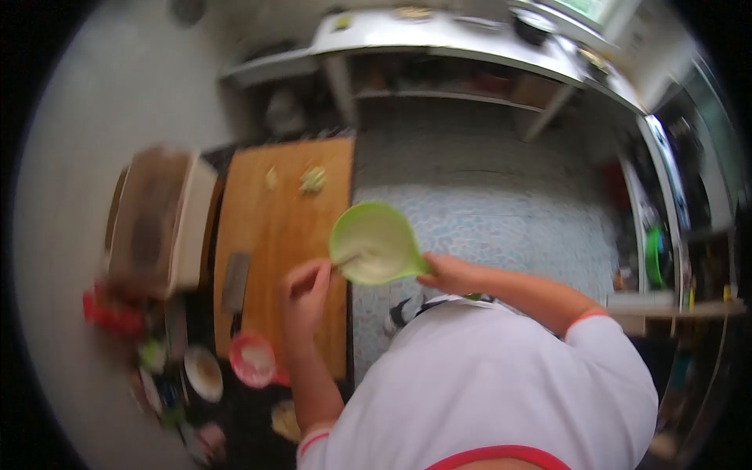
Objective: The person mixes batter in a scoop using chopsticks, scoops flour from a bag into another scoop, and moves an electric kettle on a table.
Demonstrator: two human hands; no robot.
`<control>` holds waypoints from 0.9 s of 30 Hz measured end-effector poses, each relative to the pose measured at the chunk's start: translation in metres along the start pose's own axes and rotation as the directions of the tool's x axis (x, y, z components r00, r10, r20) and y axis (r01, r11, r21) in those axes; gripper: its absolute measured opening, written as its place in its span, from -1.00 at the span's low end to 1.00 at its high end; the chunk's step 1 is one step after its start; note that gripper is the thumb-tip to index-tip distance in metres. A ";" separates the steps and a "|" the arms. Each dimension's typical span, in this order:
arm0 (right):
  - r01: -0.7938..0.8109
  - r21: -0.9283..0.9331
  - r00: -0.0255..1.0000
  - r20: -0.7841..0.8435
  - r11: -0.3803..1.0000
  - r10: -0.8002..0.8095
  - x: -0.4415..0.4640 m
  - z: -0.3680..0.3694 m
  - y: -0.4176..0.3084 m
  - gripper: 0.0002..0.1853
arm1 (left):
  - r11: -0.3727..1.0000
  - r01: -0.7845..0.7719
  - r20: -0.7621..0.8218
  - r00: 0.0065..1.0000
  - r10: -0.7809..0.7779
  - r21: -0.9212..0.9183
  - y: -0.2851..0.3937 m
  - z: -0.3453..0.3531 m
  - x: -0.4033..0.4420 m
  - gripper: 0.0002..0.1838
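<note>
My right hand point(448, 274) is closed around the handle of a green bowl point(411, 243), held in front of my body. A pale, whitish mixture point(380, 254) fills the inside of the bowl. At its left rim, my left hand point(307, 286) pinches what look like chopsticks point(350, 259), their ends dipping into the mixture. Below the left hand lies a wooden cutting board point(274, 227). On the board are a cleaver point(235, 283) and small piles of chopped pale-green pieces point(312, 179).
A pink bowl point(253, 360) with white contents sits by the board's near corner. A plate point(204, 374) and a red package point(115, 312) lie farther left, beneath a large beige bin point(190, 227). A white counter point(439, 39) runs along the back; shelving point(658, 309) stands right.
</note>
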State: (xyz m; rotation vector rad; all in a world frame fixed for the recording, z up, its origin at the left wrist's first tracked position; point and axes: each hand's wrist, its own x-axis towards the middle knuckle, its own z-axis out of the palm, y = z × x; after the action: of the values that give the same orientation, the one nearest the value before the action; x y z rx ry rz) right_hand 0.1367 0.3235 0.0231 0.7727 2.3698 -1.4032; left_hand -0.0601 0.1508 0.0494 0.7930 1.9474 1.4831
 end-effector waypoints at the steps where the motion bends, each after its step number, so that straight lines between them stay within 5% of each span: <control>1: -0.019 -0.025 0.999 0.042 1.000 0.020 0.000 -0.003 -0.009 -0.64 | 0.994 -0.070 -0.106 0.991 0.079 0.085 0.009 0.005 0.002 -0.90; 3: -0.086 -0.034 0.995 0.048 0.996 0.088 0.004 -0.002 -0.020 -0.65 | 0.848 -0.392 0.039 0.913 0.406 0.355 0.001 0.021 -0.002 -0.88; 4: -0.044 0.013 0.999 0.026 0.999 0.044 0.011 0.003 -0.017 -0.63 | 0.774 -0.445 0.167 0.893 0.417 0.451 -0.003 0.027 -0.008 -0.83; 6: -0.062 -0.034 0.997 0.047 0.997 0.064 0.014 0.006 -0.024 -0.69 | 0.763 -0.533 0.107 0.838 0.535 0.366 -0.017 0.038 -0.025 -0.80; 10: -0.056 0.026 0.990 0.130 0.998 0.052 0.029 0.024 -0.024 -0.74 | 0.799 -0.432 0.119 0.898 0.423 0.417 -0.038 0.033 -0.053 -0.72; 17: -0.029 0.110 0.976 0.219 0.994 0.004 0.047 0.044 -0.046 -0.75 | 0.899 -0.273 -0.280 0.884 0.375 0.342 -0.047 0.036 -0.091 -0.50; 22: -0.048 0.132 0.947 0.322 0.990 0.003 0.075 0.065 -0.062 -0.77 | 0.962 0.021 -0.484 0.867 0.118 0.273 -0.096 0.016 -0.142 -0.81; 23: -0.024 0.003 0.956 0.293 1.000 0.022 0.081 0.069 -0.067 -0.78 | 0.956 0.065 -0.504 0.859 0.092 0.285 -0.100 0.012 -0.154 -0.88; 26: 0.051 0.035 0.946 0.318 0.998 -0.059 0.091 0.084 -0.099 -0.78 | 0.962 0.269 -0.636 0.749 -0.183 0.039 -0.106 0.013 -0.188 -0.82; 27: 0.084 -0.011 0.940 0.332 0.996 -0.075 0.094 0.088 -0.114 -0.78 | 0.954 0.287 -0.654 0.739 -0.163 0.086 -0.107 0.011 -0.198 -0.79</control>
State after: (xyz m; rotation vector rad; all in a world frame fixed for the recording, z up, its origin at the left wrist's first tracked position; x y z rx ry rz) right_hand -0.0089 0.2309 0.0162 0.3984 2.1710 -1.4056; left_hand 0.0673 -0.0114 -0.0411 0.0715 2.6013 1.5632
